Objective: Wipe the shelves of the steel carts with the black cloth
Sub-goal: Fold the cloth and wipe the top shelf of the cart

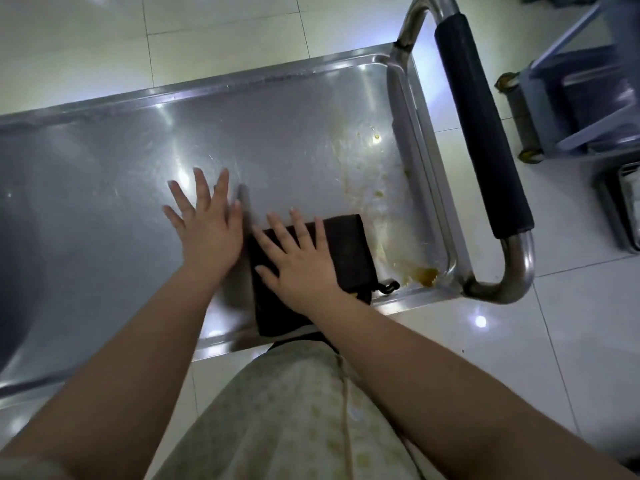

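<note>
Below, right hand (301,261) lay flat, fingers spread, on the folded cloth (346,244), cloth at the shelf's (104,150) near edge by the handle (481,126), left hand (204,230) splayed open just beside it, brown stains (381,195) near the cloth.

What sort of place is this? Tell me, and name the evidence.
Probably a canteen or commercial kitchen's service area: a steel cart with brownish stains, a tiled floor, a blue wheeled trolley.

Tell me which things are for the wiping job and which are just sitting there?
For the job: black cloth, steel cart shelf, brown smears, left hand, right hand.
Just there: blue trolley, floor tiles.
</note>
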The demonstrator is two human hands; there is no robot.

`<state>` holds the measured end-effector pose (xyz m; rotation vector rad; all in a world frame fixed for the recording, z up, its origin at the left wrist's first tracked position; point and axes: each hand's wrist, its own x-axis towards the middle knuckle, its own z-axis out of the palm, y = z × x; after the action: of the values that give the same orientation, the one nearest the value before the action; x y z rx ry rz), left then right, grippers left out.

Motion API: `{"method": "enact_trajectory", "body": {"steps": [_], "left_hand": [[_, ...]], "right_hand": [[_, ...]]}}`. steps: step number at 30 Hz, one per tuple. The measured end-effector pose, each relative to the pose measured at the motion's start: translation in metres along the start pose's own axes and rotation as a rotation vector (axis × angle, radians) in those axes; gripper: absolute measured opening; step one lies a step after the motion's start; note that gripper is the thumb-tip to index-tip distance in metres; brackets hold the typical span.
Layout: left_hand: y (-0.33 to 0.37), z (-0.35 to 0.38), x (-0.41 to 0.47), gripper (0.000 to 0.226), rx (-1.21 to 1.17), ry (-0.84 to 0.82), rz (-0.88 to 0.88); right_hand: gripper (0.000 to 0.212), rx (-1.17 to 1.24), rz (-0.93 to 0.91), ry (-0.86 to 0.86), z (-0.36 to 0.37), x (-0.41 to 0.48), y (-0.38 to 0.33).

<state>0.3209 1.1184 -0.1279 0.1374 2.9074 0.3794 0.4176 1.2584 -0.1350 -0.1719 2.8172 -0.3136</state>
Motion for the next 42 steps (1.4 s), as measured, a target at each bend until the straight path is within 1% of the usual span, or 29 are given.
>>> {"method": "enact_trajectory", "body": {"steps": [4,7,11,15,19,21,25,27,31,33,35,42], "left_hand": [[0.006,0.002,0.014,0.053,0.052,-0.04,0.189],[0.017,0.011,0.013,0.053,0.097,-0.076,0.27],[0.028,0.02,0.012,0.054,0.105,-0.109,0.314],[0.027,0.028,0.013,0.056,0.17,-0.11,0.314],[0.031,0.03,0.009,0.057,0.208,-0.093,0.294],[0.034,0.029,0.008,0.057,0.225,-0.06,0.272],[0.043,0.023,0.025,0.058,0.204,-0.019,0.249],[0.051,0.019,0.044,0.059,0.199,-0.013,0.242],[0.056,0.019,0.075,0.06,0.2,-0.058,0.203],[0.054,0.022,0.08,0.061,0.169,-0.083,0.189],[0.052,0.024,0.081,0.06,0.161,-0.075,0.181],[0.052,0.028,0.082,0.059,0.15,-0.042,0.189]], "right_hand": [[0.065,-0.042,0.025,-0.004,0.006,-0.008,0.003],[0.063,-0.044,0.026,-0.004,0.007,-0.014,0.013],[0.063,-0.04,0.11,0.054,0.003,-0.033,0.043],[0.064,-0.078,0.211,0.023,0.0,-0.057,0.093],[0.066,-0.111,0.216,-0.018,-0.006,-0.071,0.117],[0.068,-0.109,0.298,0.002,-0.008,-0.074,0.111],[0.072,0.021,0.59,-0.006,-0.002,-0.086,0.097],[0.074,0.046,0.647,-0.02,0.003,-0.091,0.093],[0.08,0.046,0.652,-0.015,0.006,-0.089,0.088],[0.086,0.039,0.651,-0.024,0.005,-0.086,0.088],[0.09,0.022,0.644,-0.019,0.004,-0.083,0.089],[0.092,-0.068,0.5,0.047,-0.007,-0.044,0.116]]}}
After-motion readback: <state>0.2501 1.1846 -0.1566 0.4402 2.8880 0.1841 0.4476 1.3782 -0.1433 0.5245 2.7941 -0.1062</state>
